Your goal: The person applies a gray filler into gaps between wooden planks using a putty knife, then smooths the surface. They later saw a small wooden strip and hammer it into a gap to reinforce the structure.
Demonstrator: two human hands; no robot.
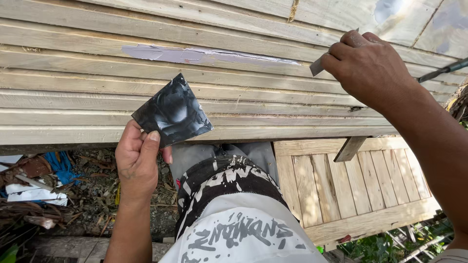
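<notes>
My left hand (pixel 138 163) pinches a square black plate (pixel 172 111) by its lower corner and holds it up in front of a slatted wooden panel (pixel 73 92). The plate's face is smeared and glossy. My right hand (pixel 368 65) is closed around a small flat scraper (pixel 317 65), whose blade rests on a slat at the right end of a long streak of grey filler (pixel 204 56). The filler runs along one groove in the upper part of the panel. Most of the scraper is hidden inside my fist.
A second, smaller slatted wooden panel (pixel 351 187) lies below on the right. My knee in patterned trousers (pixel 229 204) is under the large panel. Dirt, dry leaves and scrap litter (pixel 44 190) cover the ground at lower left. A dark rod (pixel 443 70) crosses the right edge.
</notes>
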